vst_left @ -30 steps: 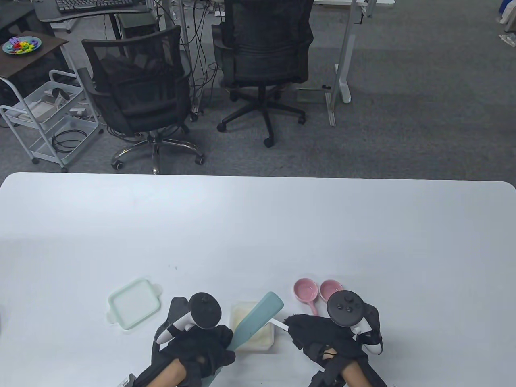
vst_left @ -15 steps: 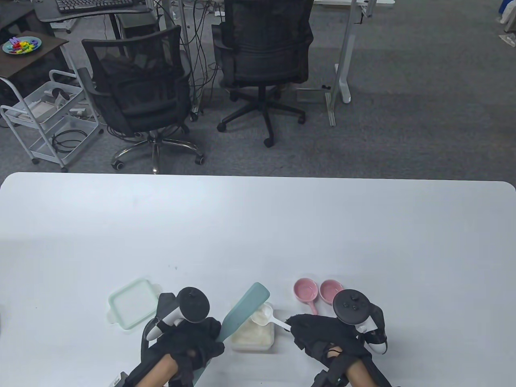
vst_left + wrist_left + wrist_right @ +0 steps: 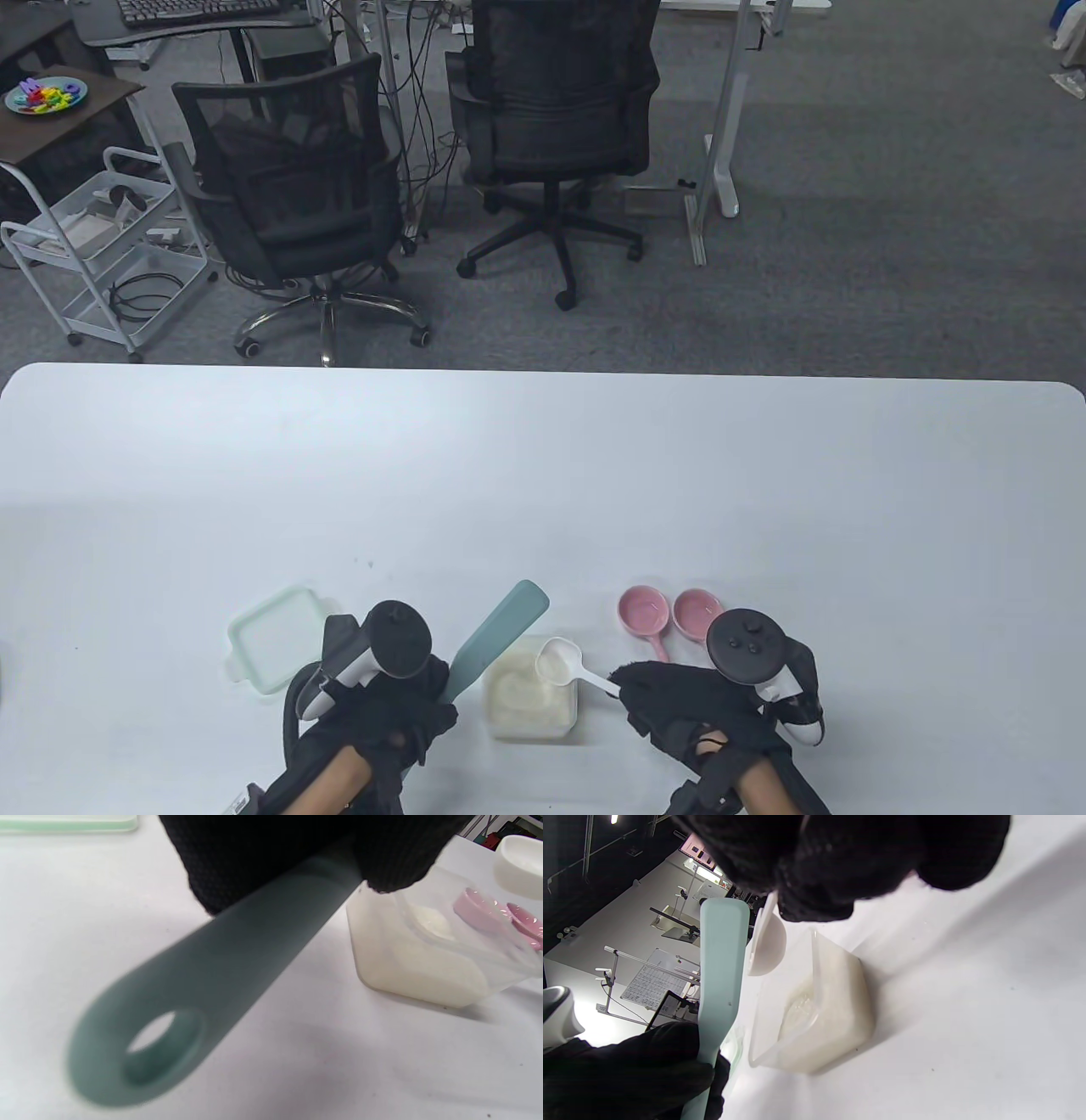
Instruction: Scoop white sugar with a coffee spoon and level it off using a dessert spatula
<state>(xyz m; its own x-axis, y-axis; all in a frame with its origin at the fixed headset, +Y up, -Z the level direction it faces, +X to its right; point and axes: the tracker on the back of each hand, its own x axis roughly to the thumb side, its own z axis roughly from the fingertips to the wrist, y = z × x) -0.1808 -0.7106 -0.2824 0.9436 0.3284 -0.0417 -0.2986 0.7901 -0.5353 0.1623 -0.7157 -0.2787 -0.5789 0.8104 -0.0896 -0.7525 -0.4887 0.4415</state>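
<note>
Spoon over sugar, spatula just left of it

Near the table's (image 3: 543, 475) front edge, right hand (image 3: 687, 705) pinches coffee spoon (image 3: 560, 660) above sugar tub (image 3: 533, 698); left hand (image 3: 386, 722) grips dessert spatula (image 3: 496, 635), blade angled toward the far edge, just beside the bowl.

Two gloved hands work at the near edge: the left hand (image 3: 386, 730) and the right hand (image 3: 691, 709). One teal flat dessert spatula (image 3: 496, 638), one white plastic coffee spoon (image 3: 562, 662), and one clear square container of white sugar (image 3: 530, 700) sit between them. One pale green square lid (image 3: 278, 638) lies to the left. Two small pink round dishes (image 3: 670, 613) sit side by side to the right. Two black office chairs (image 3: 297, 195) stand beyond the far edge.
</note>
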